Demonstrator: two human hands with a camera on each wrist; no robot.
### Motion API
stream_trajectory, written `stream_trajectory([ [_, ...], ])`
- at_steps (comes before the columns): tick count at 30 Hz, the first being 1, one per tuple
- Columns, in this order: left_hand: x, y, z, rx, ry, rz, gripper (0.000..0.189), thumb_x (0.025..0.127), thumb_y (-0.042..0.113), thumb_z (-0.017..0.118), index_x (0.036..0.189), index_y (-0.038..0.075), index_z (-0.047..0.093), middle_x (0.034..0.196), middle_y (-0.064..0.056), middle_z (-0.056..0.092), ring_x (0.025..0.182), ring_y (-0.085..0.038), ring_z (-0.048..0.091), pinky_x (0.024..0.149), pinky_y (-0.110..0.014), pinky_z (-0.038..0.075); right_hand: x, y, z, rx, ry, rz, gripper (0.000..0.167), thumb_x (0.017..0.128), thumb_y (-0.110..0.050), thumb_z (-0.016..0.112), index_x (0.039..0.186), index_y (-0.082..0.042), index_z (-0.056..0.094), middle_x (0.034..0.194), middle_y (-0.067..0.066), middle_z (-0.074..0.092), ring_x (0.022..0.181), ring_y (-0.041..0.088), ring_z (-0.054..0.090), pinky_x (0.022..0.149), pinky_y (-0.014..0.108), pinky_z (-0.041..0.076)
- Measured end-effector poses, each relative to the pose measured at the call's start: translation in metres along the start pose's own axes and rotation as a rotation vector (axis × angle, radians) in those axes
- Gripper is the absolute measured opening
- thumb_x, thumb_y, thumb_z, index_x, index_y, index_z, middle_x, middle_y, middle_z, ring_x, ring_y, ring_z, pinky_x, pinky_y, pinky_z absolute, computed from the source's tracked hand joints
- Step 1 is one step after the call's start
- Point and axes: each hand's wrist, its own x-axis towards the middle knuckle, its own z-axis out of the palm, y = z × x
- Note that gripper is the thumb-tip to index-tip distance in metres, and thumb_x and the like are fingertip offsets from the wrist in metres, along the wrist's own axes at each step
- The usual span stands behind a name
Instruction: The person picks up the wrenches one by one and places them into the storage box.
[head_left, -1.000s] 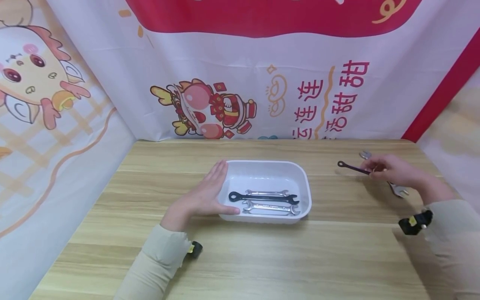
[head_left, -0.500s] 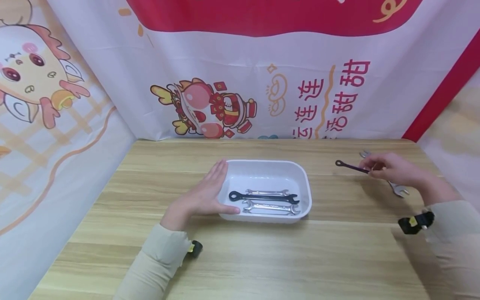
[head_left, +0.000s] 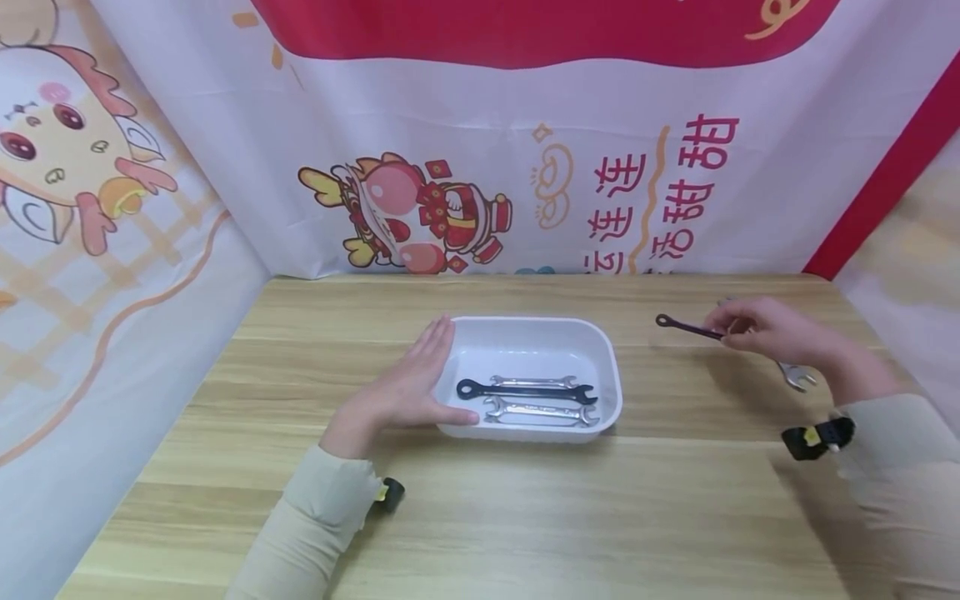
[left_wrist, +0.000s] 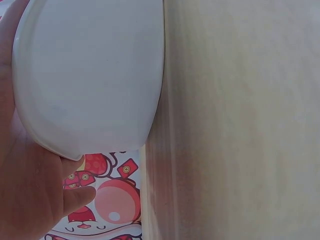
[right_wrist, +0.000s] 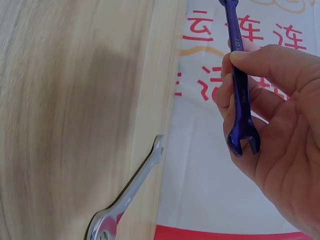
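Observation:
My left hand (head_left: 408, 396) holds the left end of a white plastic box (head_left: 609, 358), thumb by the front rim and fingers along the back-left corner. Inside the box lie a black combination wrench (head_left: 525, 392) and two silver open-end wrenches, one behind it (head_left: 532, 382) and one in front (head_left: 540, 412). At the right, my right hand (head_left: 772, 333) pinches a small dark purple combination wrench (right_wrist: 240, 90) between thumb and fingers, above the table. Its ring end points left and its open end lies toward the palm. Beneath this hand, a silver wrench (head_left: 797, 377) rests on the table, partly hidden.
The wood-grain table (head_left: 525, 508) ends at a white cloth backdrop (head_left: 465, 108) with red print. Another printed cloth (head_left: 165, 275) borders the left side. A small black camera sits at each wrist.
My right hand has moved slightly left with the dark purple combination wrench, away from the silver wrench on the table. The left hand keeps its place on the box.

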Motion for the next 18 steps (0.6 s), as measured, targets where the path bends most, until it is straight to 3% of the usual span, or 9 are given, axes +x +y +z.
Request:
stream_trajectory([
  [11, 0.001, -0.001, -0.001, 0.007, -0.006, 0.000, 0.137, 0.068, 0.079, 0.070, 0.160, 0.014, -0.008, 0.168, 0.002, -0.015, 0.156, -0.018, -0.012, 0.126, -0.048, 0.010, 0.008, -0.019, 0.000, -0.008, -0.018, -0.030, 0.027, 0.092, 0.000, 0.065, 0.117, -0.009, 0.069, 0.107, 0.009, 0.071, 0.093, 0.013, 0.063, 0.076, 0.024, 0.054],
  [18, 0.001, -0.002, -0.001, 0.012, -0.003, 0.007, 0.137, 0.067, 0.081, 0.068, 0.160, 0.015, -0.007, 0.168, 0.003, -0.014, 0.156, -0.017, -0.012, 0.126, -0.048, 0.010, 0.012, -0.030, 0.001, -0.002, -0.034, -0.033, 0.028, 0.093, -0.001, 0.064, 0.119, -0.008, 0.068, 0.109, 0.010, 0.071, 0.098, 0.021, 0.062, 0.085, 0.039, 0.056],
])
